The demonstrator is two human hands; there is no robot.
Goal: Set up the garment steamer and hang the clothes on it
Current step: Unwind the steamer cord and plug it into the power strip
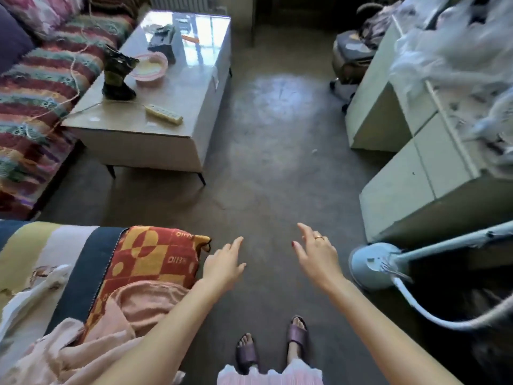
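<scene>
Setting: home living room. Evidence: sofa point(36, 87) under striped knitted throw, low coffee table point(155, 126) carrying power strip point(163, 113) and pink bowl point(150, 68), pale cabinets point(410, 173) along right wall, bare floor point(272, 151).

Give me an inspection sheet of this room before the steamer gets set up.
Surface: bare grey floor, open stretch between the furniture.
Job's things: garment steamer base on the floor at right, its pole leaning away to the right, white hose curving off it; pink garment heaped on the patterned cover at left.
Clutter: coffee table carrying a dark boot, a pink bowl and a dark box.
Hands: left hand and right hand both open, holding nothing, out over the floor.
Cables: power strip on the table, its cord trailing toward the sofa.
Surroundings: striped sofa, pale cabinets at right.
</scene>
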